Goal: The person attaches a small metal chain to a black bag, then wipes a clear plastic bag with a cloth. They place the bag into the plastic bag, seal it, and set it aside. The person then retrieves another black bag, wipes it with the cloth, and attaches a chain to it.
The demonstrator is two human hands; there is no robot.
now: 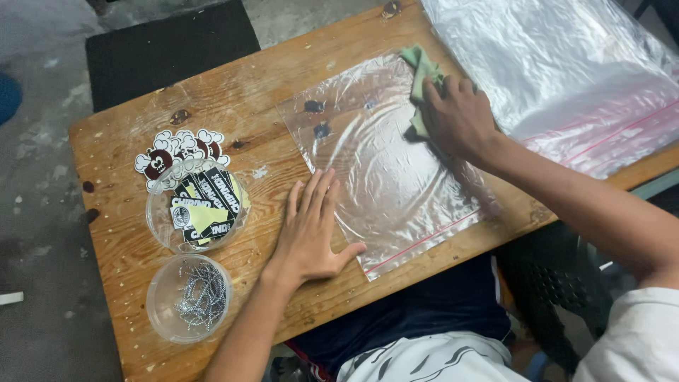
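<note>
Left hand (311, 230) is lying flat, fingers together and extended, pressing the near-left edge of a clear plastic zip bag (382, 166) spread across the middle of the wooden table (247, 99). Right hand (456, 117) is closing around a folded green cloth (422, 74), pressing it on the bag's far-right corner. Two clear round tubs are sitting near the table's left edge: one with stickers (198, 205), one with metal chains (191, 297).
</note>
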